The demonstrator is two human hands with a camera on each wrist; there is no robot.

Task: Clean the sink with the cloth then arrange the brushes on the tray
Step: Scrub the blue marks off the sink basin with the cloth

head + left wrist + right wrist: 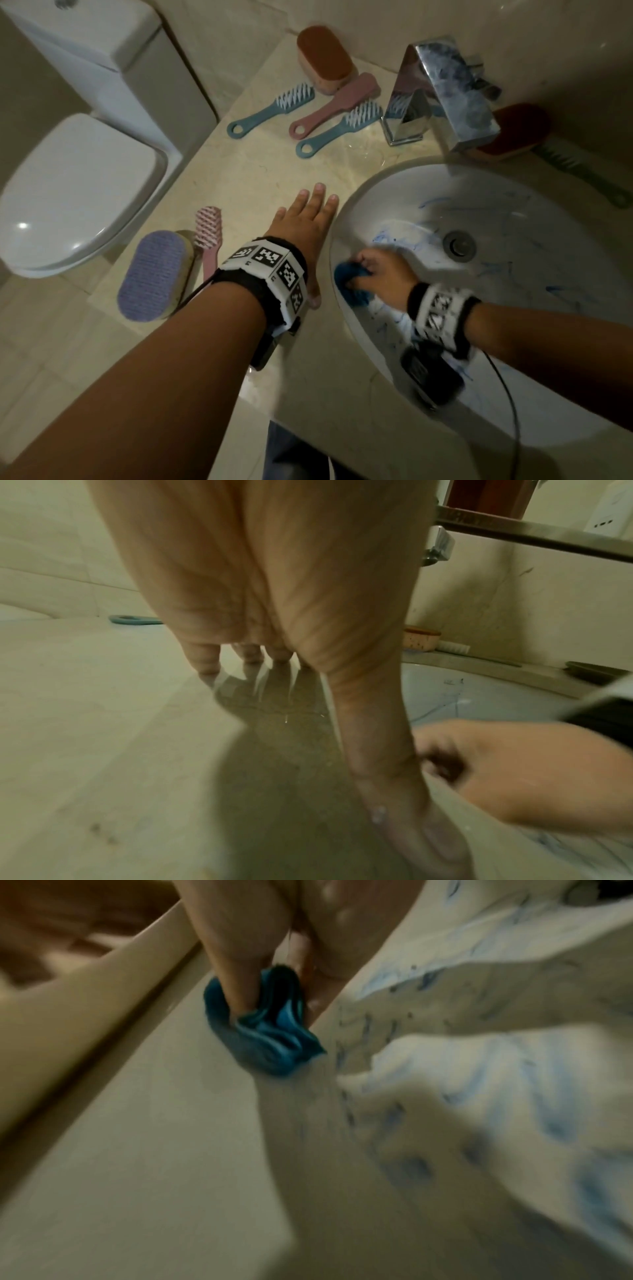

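A closed white toilet point(78, 195) stands at the far left, beside a beige marble counter point(246, 164). At the counter's near left corner lie a purple-topped scrub brush point(152, 274) and, touching it, a pink handled brush point(209, 236). Farther back rest a teal brush point(274, 106), an orange-topped scrub brush point(323, 58), a pink paddle brush point(335, 102) and a second teal brush point(339, 130), the last two lying side by side. A person's left hand point(306, 226) lies flat on the counter just beside the basin rim, fingers straight and close together, thumb spread toward the sink point(507, 212). Inside the white bowl, streaked with blue marks, the right hand point(383, 274) grips a bunched blue cloth point(351, 281), fingers curled round it and pressing it against the left inner wall, near the rim. The drain point(459, 245) sits just right of that hand. A chrome faucet point(445, 92) rises behind the basin. To its right lie a red-topped scrub brush point(513, 133) and a green long-handled brush point(582, 171). No tray can be made out for certain.
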